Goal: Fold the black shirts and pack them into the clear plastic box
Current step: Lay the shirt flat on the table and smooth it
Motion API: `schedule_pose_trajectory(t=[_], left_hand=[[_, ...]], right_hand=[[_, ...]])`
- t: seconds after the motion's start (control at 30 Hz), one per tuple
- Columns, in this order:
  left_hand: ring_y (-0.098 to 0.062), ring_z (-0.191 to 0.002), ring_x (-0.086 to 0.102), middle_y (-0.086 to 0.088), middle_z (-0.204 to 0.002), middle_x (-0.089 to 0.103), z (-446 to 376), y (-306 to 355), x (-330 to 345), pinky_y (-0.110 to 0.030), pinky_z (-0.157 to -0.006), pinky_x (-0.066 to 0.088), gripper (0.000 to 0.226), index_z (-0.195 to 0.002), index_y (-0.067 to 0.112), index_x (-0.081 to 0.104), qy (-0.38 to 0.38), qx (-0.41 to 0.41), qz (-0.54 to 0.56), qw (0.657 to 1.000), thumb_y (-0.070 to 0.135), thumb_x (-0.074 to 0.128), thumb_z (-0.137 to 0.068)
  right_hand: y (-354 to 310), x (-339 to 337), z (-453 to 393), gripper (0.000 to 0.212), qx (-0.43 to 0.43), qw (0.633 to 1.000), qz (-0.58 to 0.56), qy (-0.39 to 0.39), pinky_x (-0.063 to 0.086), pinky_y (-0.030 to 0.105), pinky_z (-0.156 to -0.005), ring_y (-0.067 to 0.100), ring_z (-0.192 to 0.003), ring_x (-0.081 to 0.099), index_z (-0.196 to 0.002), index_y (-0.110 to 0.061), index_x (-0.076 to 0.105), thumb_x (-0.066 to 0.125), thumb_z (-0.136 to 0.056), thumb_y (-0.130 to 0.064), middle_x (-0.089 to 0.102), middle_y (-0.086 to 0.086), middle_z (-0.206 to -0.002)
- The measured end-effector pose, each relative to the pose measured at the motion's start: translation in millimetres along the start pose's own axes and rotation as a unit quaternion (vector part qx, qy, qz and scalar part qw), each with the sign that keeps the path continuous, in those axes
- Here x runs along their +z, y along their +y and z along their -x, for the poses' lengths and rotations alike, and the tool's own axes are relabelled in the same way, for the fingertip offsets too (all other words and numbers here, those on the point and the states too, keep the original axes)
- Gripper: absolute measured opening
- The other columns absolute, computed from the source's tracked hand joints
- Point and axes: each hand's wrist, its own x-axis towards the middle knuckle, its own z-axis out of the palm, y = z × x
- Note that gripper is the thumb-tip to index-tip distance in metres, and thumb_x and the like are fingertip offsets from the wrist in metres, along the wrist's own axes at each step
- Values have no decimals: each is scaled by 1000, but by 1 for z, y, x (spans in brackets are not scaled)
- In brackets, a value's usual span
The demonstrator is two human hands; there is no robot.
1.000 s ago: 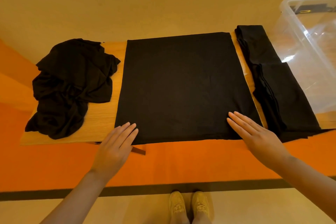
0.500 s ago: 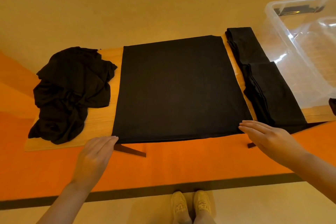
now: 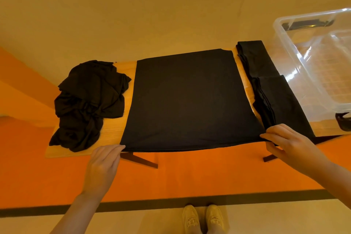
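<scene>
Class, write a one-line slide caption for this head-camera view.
Both hands, left hand and right hand, at near corners of flat black shirt, clear plastic box beside.

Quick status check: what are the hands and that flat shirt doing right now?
Left hand open at flat shirt's near-left corner. Right hand on its near-right corner; grip unclear. Clear plastic box holds no shirts. Nothing in the way.

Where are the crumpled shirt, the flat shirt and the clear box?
crumpled shirt (image 3: 89,104), head view, middle of the heap.
flat shirt (image 3: 188,100), head view, centre of the smooth cloth.
clear plastic box (image 3: 296,51), head view, near wall.
</scene>
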Motion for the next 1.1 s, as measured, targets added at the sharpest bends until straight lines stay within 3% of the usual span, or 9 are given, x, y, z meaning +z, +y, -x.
schedule_pose_trajectory(t=[0.13,0.23,0.37,0.47,0.67,0.77,0.87,1.0,1.1], left_hand=[[-27,-97,65,-13,-102,69,-2,2,-11,-40,-89,50,21,-108,0,68,0,-29,7,1000,6,63,-88],[-28,-96,66,-13,-100,70,-2,8,-18,-41,-89,50,36,-107,0,69,-15,-39,11,999,-8,75,-73],[-29,-94,66,-13,-98,70,0,18,-28,-41,-85,52,34,-104,-2,70,-16,-31,13,999,-8,76,-72],[-27,-93,66,-12,-98,70,3,26,-36,-40,-84,52,33,-104,0,70,-25,-24,14,999,-7,76,-72],[-27,-91,66,-11,-94,70,10,47,-58,-32,-84,48,27,-99,2,71,-11,-66,32,997,-8,75,-75],[-26,-100,62,-11,-103,68,13,56,-69,-31,-87,47,22,-105,4,70,22,-200,117,972,-4,66,-85],[-18,-102,59,-5,-108,66,17,65,-81,-30,-89,46,22,-109,9,69,37,-265,183,946,0,61,-90],[-14,-96,60,-1,-103,66,23,64,-93,-27,-84,46,23,-104,14,70,39,-273,225,935,-1,63,-88],[-13,-93,61,0,-98,66,12,52,-98,-18,-76,46,22,-100,20,70,25,-283,250,925,2,64,-88]], right_hand=[[5,-17,-5,68,-6,1000,-17,13,52,22,-69,13,-79,63,-95,-7,72,21,-101,-51,62,3,-91],[7,-28,-7,61,-22,1000,-16,4,50,20,-68,12,-79,61,-93,-9,71,25,-100,-49,63,2,-90],[5,-38,-4,18,-33,999,-6,-17,57,25,-64,14,-82,63,-96,-10,71,65,-84,-20,62,3,-93],[3,-41,3,30,-21,999,-16,-39,58,27,-64,16,-85,64,-97,-10,71,79,-69,-4,62,4,-96],[-10,-53,11,31,50,995,-84,-32,55,31,-81,14,-99,62,-102,-14,71,78,-74,-2,64,1,-107],[-16,-59,12,34,74,986,-150,-23,50,18,-89,7,-103,61,-104,-20,70,76,-76,-2,65,-4,-107],[-22,-67,14,38,103,974,-199,-17,43,2,-85,-6,-103,58,-100,-29,66,76,-76,-1,65,-14,-98],[-25,-79,10,36,159,957,-240,-29,45,2,-76,-7,-90,63,-94,-35,66,74,-79,-3,70,-17,-80],[-23,-85,0,28,179,944,-276,-29,49,7,-70,-4,-83,66,-92,-30,68,70,-82,-4,69,-21,-84]])
